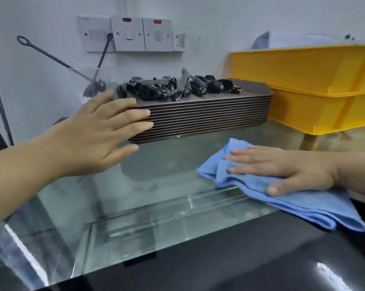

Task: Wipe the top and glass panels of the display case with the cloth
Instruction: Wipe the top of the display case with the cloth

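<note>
Cloth (303, 208) at four o'clock lies under the flat right hand (293, 169); the spread left hand (93, 135) touches stacked trays (198, 120) at ten o'clock.

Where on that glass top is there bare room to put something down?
The bare glass top in front of the stack of brown trays, between the left hand and the blue cloth under the right hand. The back is crowded: trays, then yellow crates.
</note>
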A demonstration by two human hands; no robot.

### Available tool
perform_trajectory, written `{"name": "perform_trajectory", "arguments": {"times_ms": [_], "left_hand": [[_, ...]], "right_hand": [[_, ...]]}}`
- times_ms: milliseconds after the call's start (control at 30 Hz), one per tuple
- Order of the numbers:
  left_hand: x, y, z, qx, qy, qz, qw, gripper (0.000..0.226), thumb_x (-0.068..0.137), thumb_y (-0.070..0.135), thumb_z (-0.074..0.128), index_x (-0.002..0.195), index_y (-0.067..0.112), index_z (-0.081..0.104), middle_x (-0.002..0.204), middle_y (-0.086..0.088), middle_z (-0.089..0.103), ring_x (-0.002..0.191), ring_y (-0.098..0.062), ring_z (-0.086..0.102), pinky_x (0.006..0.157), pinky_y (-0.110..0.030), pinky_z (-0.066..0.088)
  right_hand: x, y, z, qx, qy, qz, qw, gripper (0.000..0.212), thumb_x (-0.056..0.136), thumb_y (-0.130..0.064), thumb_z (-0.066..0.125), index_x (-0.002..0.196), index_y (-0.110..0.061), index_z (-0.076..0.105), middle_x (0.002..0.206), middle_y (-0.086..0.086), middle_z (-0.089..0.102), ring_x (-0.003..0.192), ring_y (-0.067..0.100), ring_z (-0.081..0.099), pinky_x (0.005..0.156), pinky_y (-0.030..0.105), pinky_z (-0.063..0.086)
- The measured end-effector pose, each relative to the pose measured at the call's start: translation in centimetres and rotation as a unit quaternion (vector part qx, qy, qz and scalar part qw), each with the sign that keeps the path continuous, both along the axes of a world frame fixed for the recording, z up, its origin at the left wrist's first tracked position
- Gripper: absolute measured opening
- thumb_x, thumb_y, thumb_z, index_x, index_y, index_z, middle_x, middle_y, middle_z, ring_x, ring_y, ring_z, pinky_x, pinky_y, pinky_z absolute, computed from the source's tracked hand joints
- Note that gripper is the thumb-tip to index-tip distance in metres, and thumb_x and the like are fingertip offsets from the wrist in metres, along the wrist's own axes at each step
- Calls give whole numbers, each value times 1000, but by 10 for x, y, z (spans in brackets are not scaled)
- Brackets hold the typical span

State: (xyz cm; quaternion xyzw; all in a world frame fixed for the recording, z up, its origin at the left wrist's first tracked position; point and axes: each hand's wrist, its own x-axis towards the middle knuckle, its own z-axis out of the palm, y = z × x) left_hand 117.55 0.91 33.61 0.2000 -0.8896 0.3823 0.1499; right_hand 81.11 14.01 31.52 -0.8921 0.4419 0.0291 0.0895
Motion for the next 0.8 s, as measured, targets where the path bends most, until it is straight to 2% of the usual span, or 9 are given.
{"name": "perform_trajectory", "arguments": {"times_ms": [100,167,233,333,433,533,600,667,800], "left_hand": [[-31,-19,15,-20,-20,-1,1000,57,98,44,18,142,16,40,150,-3,36,144,-22,18,117,-46,6],[-52,-36,21,-24,-50,7,998,58,99,45,10,144,17,33,151,-2,32,145,-18,11,117,-45,8],[-69,-52,21,-25,-66,9,997,56,99,44,7,147,21,23,151,-3,34,143,-22,19,115,-45,13],[-80,-66,17,1,-69,-11,998,52,99,43,9,149,32,3,148,-6,39,136,-31,35,111,-44,24],[-81,-67,17,28,-55,-27,998,53,98,39,18,149,24,18,145,-8,43,134,-33,38,109,-44,31],[-81,-60,17,16,-39,-28,999,54,95,37,25,145,18,34,135,-7,52,129,-31,43,106,-42,30],[-89,-52,18,8,-11,-23,1000,52,92,40,28,139,21,40,125,-4,58,122,-27,44,99,-42,29],[-106,-46,20,-9,0,-27,1000,50,92,40,29,135,22,43,121,-3,60,117,-25,43,93,-41,28],[-163,-48,27,-25,-45,-37,998,52,94,40,25,140,22,41,132,-2,56,122,-27,48,94,-40,27]], "right_hand": [[12,-46,3,2,30,-61,998,69,78,-84,18,140,-58,2,156,-23,-5,143,-3,-13,118,42,-3],[39,-54,-1,-20,59,-68,996,64,87,-72,22,143,-53,1,158,-19,-7,144,3,-15,118,47,-4],[57,-31,-7,-41,57,-10,997,63,90,-66,25,146,-49,1,159,-17,-7,145,8,-15,118,48,-6],[37,17,-9,-52,8,126,991,67,88,-71,22,148,-44,10,159,-15,-1,147,12,-10,117,51,-4],[-18,20,-2,-36,7,145,989,66,91,-67,24,149,-34,22,160,-11,9,148,16,1,118,50,2],[-43,-12,1,-6,-3,32,999,65,88,-72,27,146,-48,11,158,-19,3,146,4,-3,118,40,0],[-42,-34,1,7,30,-75,997,65,85,-72,27,143,-55,3,156,-24,-3,143,-2,-10,118,44,-3],[-24,-44,-1,-11,63,-121,991,64,89,-68,24,146,-50,1,157,-20,-6,144,3,-12,117,51,-3],[20,-9,-7,-22,43,8,999,58,95,-58,30,147,-47,5,159,-17,-5,145,9,-14,115,53,-11]]}}
